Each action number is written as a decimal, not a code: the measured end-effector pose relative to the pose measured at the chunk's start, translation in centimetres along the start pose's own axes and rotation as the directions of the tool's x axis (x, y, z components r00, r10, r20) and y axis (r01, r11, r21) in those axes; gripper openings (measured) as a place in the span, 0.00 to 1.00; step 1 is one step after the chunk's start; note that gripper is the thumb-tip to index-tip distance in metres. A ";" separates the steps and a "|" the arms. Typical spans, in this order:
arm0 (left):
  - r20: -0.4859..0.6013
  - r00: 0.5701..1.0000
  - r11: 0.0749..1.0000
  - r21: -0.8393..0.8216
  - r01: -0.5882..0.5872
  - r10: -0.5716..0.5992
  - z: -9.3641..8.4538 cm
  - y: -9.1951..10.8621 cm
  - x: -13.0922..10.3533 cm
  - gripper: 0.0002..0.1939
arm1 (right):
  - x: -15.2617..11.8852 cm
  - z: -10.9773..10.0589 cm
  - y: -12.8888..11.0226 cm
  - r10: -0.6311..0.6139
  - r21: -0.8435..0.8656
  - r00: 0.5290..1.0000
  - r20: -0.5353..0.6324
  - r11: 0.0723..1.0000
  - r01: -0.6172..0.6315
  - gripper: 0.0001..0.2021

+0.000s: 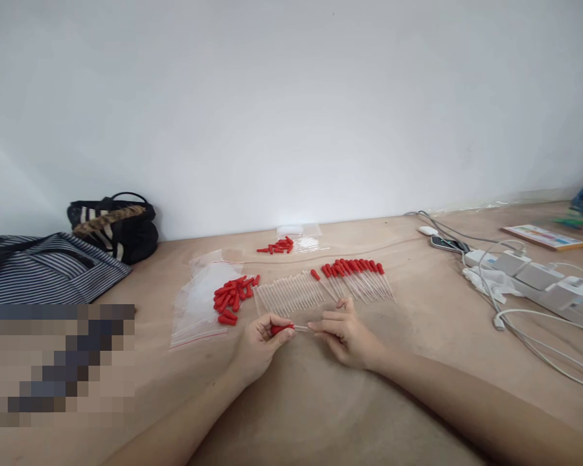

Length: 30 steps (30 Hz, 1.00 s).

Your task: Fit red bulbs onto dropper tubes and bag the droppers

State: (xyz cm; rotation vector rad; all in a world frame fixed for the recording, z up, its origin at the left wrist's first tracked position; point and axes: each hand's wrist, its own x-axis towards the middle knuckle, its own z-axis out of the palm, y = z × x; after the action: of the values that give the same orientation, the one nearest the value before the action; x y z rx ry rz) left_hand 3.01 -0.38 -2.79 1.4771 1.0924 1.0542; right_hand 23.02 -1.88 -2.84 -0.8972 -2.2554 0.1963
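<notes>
Between thumb and fingers, my left hand (265,340) grips a red rubber bulb (280,329). A thin clear tube (301,329) runs from the bulb to my right hand (347,334), whose fingertips pinch it. Just beyond my hands lies a row of bare clear tubes (289,294). To its right are several tubes capped with red bulbs (357,266). A pile of loose red bulbs (233,294) rests on clear plastic bags (194,304) at the left. Farther back, smaller red pieces (282,245) lie by a clear bag of tubes (306,238).
A striped bag (53,272) and a black bag (136,230) stand at the left. On the right are a power strip with white chargers (539,275), loose cables, a dark device (447,244) and a colourful card (544,236). A white wall closes off the table's back.
</notes>
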 end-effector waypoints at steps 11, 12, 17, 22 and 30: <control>0.017 1.000 0.999 0.023 -0.025 0.025 0.1 -0.2 -0.1 0.06 | 0.6 -0.7 0.6 -0.176 -0.227 0.984 -0.001 0.959 0.171 0.14; 0.011 0.999 0.999 0.027 -0.035 0.035 0.1 -0.3 -0.1 0.06 | 0.7 -0.8 0.6 -0.177 -0.224 0.984 -0.002 0.959 0.172 0.14; 0.002 0.999 0.999 0.026 -0.042 0.042 0.1 -0.2 -0.1 0.07 | 0.9 -1.0 0.5 -0.062 -0.115 0.998 0.011 0.991 0.063 0.12; -0.022 0.999 0.998 0.052 -0.039 0.040 0.2 0.3 -0.2 0.07 | 0.7 -0.9 0.3 -0.017 -0.089 0.999 0.050 0.996 0.021 0.12; -0.008 0.998 0.997 0.037 -0.062 0.063 0.2 0.3 -0.3 0.06 | 0.8 -1.0 0.3 -0.036 -0.062 0.996 0.083 0.997 0.041 0.13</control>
State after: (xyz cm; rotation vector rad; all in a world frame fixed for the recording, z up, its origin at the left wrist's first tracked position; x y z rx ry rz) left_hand 3.14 -0.76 -2.51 1.5457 1.0838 1.0906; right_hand 23.42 -1.28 -1.79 -0.8925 -2.3646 0.1474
